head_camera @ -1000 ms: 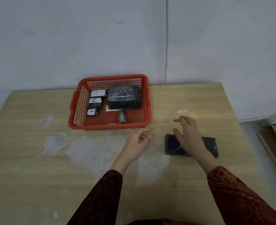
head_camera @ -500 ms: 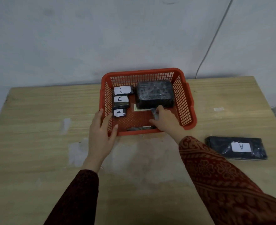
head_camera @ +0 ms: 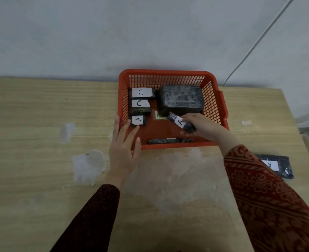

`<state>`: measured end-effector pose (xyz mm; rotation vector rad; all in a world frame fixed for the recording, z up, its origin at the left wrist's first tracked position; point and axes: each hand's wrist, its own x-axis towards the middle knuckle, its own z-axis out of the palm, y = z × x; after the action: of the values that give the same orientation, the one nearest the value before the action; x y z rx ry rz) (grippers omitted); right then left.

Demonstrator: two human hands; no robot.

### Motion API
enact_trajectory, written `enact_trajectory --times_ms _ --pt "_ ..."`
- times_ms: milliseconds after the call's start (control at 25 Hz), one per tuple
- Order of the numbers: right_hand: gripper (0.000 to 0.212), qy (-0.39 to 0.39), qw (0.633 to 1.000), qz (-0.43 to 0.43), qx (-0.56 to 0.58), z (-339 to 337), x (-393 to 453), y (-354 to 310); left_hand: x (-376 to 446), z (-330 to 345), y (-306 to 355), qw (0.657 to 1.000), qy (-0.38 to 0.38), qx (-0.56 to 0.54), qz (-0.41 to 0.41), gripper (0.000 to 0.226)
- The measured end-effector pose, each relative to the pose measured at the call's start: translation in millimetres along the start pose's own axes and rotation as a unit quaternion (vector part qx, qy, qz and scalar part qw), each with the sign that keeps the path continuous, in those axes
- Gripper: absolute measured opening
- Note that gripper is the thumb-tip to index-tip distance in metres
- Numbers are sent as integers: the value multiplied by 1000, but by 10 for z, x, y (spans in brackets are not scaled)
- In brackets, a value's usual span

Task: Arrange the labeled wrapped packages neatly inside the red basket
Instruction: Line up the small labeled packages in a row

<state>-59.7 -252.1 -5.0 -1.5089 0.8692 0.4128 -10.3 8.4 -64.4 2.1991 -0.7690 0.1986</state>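
Note:
The red basket [head_camera: 168,74] stands at the table's far edge. Along its left wall lie two black packages labelled C [head_camera: 141,92] [head_camera: 140,106] and a small one labelled A [head_camera: 138,120]. A big black wrapped block [head_camera: 181,99] fills the back right. A thin dark package [head_camera: 170,141] lies against the front wall. My right hand [head_camera: 202,127] is inside the basket, shut on a small dark roll labelled A [head_camera: 180,122]. My left hand [head_camera: 123,148] rests open against the basket's front left corner.
A flat black package labelled A [head_camera: 275,165] lies on the wooden table [head_camera: 31,160] to the right, partly behind my right sleeve. Pale worn patches mark the tabletop. A grey wall with a cable rises behind the basket.
My right hand left the flat package on the table, reached into the basket and lifted the small roll, turning its A label up. My left hand came to the basket's corner.

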Motion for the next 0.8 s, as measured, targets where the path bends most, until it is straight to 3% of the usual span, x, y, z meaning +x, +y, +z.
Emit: enact_trajectory --times_ms 120,280,520,800 --pt "23 -29 999 -18 -19 38 -5 25 4 -3 10 1000 9 -11 -3 35" --pt "32 -47 986 -112 -115 286 20 -32 4 -29 32 1000 7 -7 -7 35" --pt "37 -55 885 -202 -416 735 344 -250 21 -26 22 1000 7 9 -4 34" --pt "23 8 836 -289 -467 903 500 -228 26 1 6 1000 12 12 -7 32"
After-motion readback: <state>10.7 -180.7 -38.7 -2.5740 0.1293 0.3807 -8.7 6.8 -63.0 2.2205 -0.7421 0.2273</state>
